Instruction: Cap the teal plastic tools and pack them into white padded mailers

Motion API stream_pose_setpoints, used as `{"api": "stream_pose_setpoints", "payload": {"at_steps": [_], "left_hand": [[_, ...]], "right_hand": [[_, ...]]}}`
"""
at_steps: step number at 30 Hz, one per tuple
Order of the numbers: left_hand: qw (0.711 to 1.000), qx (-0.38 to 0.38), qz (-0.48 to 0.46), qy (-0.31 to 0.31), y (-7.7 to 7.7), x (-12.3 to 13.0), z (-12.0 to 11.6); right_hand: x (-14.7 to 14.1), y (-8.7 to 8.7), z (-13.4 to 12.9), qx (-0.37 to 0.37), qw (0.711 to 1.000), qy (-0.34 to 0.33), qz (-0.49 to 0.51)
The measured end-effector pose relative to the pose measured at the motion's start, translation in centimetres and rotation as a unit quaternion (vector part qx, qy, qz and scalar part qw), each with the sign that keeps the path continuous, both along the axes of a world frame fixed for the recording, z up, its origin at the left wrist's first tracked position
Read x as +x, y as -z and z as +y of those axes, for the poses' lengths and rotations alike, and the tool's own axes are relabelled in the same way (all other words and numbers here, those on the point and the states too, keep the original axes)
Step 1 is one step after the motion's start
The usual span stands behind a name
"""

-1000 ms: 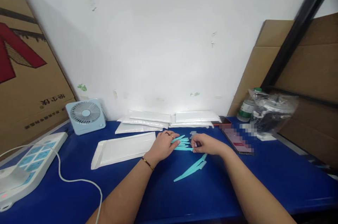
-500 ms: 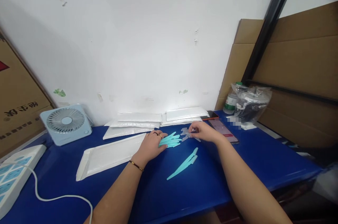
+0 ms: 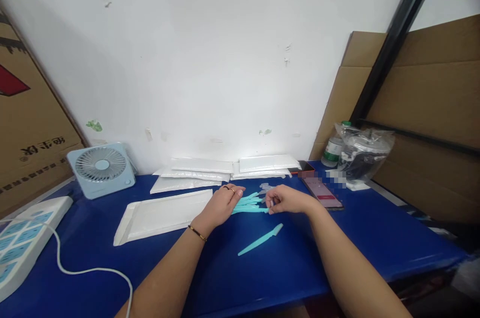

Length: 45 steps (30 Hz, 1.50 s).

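My left hand (image 3: 221,204) lies with its fingers stretched out over the handle ends of several teal eyebrow razors (image 3: 250,200). Its fingers cover part of that pile. On the right side of the pile, my right hand (image 3: 285,199) pinches the tip end of one razor (image 3: 250,210), whose other end runs toward my left hand. Small clear plastic caps (image 3: 265,187) lie just behind my right fingers, partly hidden. A single teal razor (image 3: 260,241) rests by itself on the blue table, nearer to me.
A white padded envelope (image 3: 165,215) lies left of my left hand, with more white packets (image 3: 198,175) stacked by the wall. A phone (image 3: 322,193) is beyond my right hand. A fan (image 3: 101,168), power strip (image 3: 28,238), bottle (image 3: 332,153) and plastic-wrapped item (image 3: 363,158) stand around.
Two razors lay apart in front; one remains there, and another now spans from my left hand to my right fingers. My right hand has moved toward me from the clear caps.
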<state>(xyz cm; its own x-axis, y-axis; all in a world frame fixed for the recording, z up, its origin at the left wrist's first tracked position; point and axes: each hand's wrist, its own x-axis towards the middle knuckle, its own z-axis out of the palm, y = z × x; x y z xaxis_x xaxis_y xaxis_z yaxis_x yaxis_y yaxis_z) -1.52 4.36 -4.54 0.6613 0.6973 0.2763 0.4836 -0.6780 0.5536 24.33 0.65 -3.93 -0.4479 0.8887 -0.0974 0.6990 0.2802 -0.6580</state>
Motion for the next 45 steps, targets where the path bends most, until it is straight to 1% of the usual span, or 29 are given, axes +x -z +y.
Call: {"api": "stream_pose_setpoints", "payload": {"at_steps": [2,5,6,7,8,9,12,13,15,17,18,19,20,21,23,25,26,28,30,32,34,35,36,38,40,41,43,45], "left_hand": [[0.997,-0.067,-0.021,0.012,-0.5,-0.1,-0.3],[0.983,-0.178,0.005,0.040,-1.0,-0.3,-0.6],[0.978,-0.199,0.020,0.053,-1.1,-0.3,-0.7],[0.977,-0.202,0.040,0.065,-1.2,-0.4,-0.7],[0.979,-0.183,0.062,0.069,-1.3,-0.4,-0.7],[0.983,-0.147,0.086,0.066,-1.4,-0.4,-0.7],[0.991,-0.023,0.134,0.013,-1.7,-0.5,-0.4],[0.990,-0.002,0.142,-0.007,-1.8,-0.6,-0.3],[0.987,0.013,0.158,-0.035,-1.8,-0.9,0.0],[0.983,0.024,0.173,-0.053,-1.6,-1.1,0.2],[0.982,0.031,0.175,-0.058,-1.5,-1.2,0.3],[0.982,0.040,0.173,-0.062,-1.3,-1.3,0.4],[0.983,0.048,0.166,-0.065,-1.0,-1.3,0.4],[0.984,0.052,0.156,-0.066,-0.8,-1.2,0.4],[0.986,0.051,0.144,-0.058,-0.1,-1.0,0.4],[0.987,0.041,0.150,-0.044,0.6,-0.7,0.4],[0.987,0.037,0.154,-0.039,0.9,-0.6,0.5],[0.986,0.036,0.158,-0.039,1.5,-0.2,0.5],[0.986,0.045,0.151,-0.049,1.6,0.1,0.5],[0.989,0.058,0.123,-0.063,1.2,0.3,0.4],[0.994,0.052,0.069,-0.065,0.6,0.4,0.1],[0.997,0.031,0.043,-0.057,0.2,0.4,0.0],[0.999,-0.007,0.023,-0.042,-0.2,0.3,-0.2],[0.992,-0.126,0.014,0.002,-0.7,0.2,-0.6],[0.967,-0.249,0.037,0.046,-0.9,0.2,-0.8],[0.952,-0.295,0.047,0.063,-0.9,0.2,-0.9],[0.934,-0.346,0.051,0.075,-0.9,0.2,-0.9],[0.927,-0.367,0.032,0.065,-0.9,0.3,-0.8]], "right_hand": [[-0.4,-0.1,0.0,0.027,0.999,0.012,0.020],[-0.9,0.1,0.1,0.053,0.998,0.009,0.020],[-1.0,0.2,0.1,0.065,0.998,0.008,0.011],[-1.1,0.3,0.2,0.080,0.997,0.007,0.002],[-1.1,0.4,0.3,0.095,0.995,0.005,-0.005],[-1.1,0.5,0.3,0.107,0.994,0.005,-0.007],[-0.6,0.6,0.7,0.122,0.992,0.030,-0.011],[-0.3,0.6,0.8,0.122,0.991,0.053,-0.017],[0.4,0.6,1.0,0.123,0.986,0.107,-0.031],[1.1,0.4,1.1,0.128,0.979,0.155,-0.036],[1.4,0.3,1.1,0.131,0.977,0.166,-0.034],[1.6,0.2,0.9,0.129,0.978,0.164,-0.028],[1.7,0.0,0.7,0.117,0.982,0.148,-0.021],[1.7,-0.1,0.4,0.092,0.989,0.117,-0.014],[1.3,-0.4,-0.3,0.012,0.999,0.028,-0.015],[0.6,-0.5,-0.7,-0.054,0.996,-0.040,-0.050],[0.1,-0.4,-0.9,-0.066,0.994,-0.057,-0.073],[-0.7,-0.2,-1.0,-0.060,0.990,-0.066,-0.107],[-1.2,-0.2,-0.9,-0.048,0.990,-0.074,-0.113],[-1.5,-0.3,-0.9,-0.042,0.992,-0.072,-0.094],[-1.7,-0.6,-0.9,-0.020,0.997,-0.049,-0.062],[-1.7,-0.7,-1.0,0.001,0.998,-0.032,-0.046],[-1.8,-0.9,-1.0,0.024,0.999,-0.017,-0.032],[-2.0,-1.0,-0.9,0.074,0.997,-0.002,-0.008],[-2.1,-0.9,-0.8,0.116,0.993,-0.002,0.011],[-2.1,-0.8,-0.7,0.136,0.991,-0.003,0.016],[-2.2,-0.7,-0.6,0.174,0.985,-0.002,0.017],[-2.3,-0.7,-0.5,0.204,0.979,0.002,0.015]]}}
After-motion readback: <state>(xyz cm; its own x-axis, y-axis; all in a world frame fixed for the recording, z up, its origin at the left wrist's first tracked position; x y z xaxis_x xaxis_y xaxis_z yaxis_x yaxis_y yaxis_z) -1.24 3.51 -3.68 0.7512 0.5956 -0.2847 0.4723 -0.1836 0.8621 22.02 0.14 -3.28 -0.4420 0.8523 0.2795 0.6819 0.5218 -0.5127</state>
